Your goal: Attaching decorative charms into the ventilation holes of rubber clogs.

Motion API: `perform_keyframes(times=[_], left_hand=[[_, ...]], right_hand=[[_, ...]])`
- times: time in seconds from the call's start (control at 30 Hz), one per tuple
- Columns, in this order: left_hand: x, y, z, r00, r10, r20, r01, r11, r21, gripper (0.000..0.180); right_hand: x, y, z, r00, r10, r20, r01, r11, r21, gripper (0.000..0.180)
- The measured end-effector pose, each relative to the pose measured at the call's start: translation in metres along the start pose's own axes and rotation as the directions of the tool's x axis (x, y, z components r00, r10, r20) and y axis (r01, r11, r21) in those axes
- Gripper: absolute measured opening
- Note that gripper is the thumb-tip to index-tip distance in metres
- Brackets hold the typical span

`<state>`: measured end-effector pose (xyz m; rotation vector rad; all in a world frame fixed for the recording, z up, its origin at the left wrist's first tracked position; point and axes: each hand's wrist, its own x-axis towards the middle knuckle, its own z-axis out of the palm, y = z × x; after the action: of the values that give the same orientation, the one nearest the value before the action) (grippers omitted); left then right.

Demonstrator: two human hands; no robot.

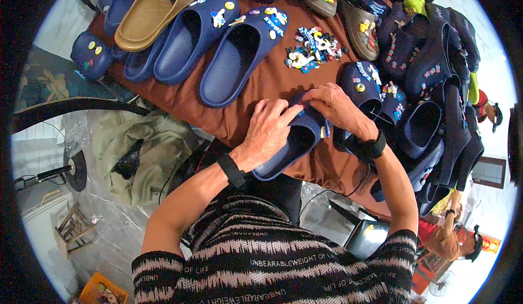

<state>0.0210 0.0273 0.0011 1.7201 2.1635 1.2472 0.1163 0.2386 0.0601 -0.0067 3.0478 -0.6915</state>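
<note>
Workshop, apparently for footwear: brown-clothed table [180, 101] from ten to two o'clock, bearing matching navy slippers [234, 67] at eleven, loose coloured shoe charms [313, 49] at one, dark clogs [427, 70] massed at two. Also: another person [444, 242] at four, wooden stool [73, 230] at eight, orange crate [91, 286] nearer seven.

top [272, 274]: black knit, pale jagged stripes [239, 245], rows of pale lettering [291, 261] | sleeves [155, 268]: short, same pattern, black-edged | left hand [268, 128]: bare, wide black wristband [231, 171] | right hand [339, 107]: bare, similar dark wristband [371, 146]
</note>
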Motion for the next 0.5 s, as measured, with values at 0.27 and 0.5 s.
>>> perform_keyframes(times=[0.27, 0.5], left_hand=[[0.002, -0.001, 0.001, 1.000, 0.013, -0.017, -0.013, 1.000, -0.013, 0.049], [0.002, -0.004, 0.005, 0.999, 0.022, -0.026, -0.021, 1.000, 0.021, 0.043]], right_hand=[[0.009, -0.012, -0.003, 0.994, 0.056, 0.093, -0.045, 0.993, -0.111, 0.017], [0.009, -0.021, 0.015, 0.999, 0.050, -0.005, -0.047, 0.903, -0.427, 0.014]])
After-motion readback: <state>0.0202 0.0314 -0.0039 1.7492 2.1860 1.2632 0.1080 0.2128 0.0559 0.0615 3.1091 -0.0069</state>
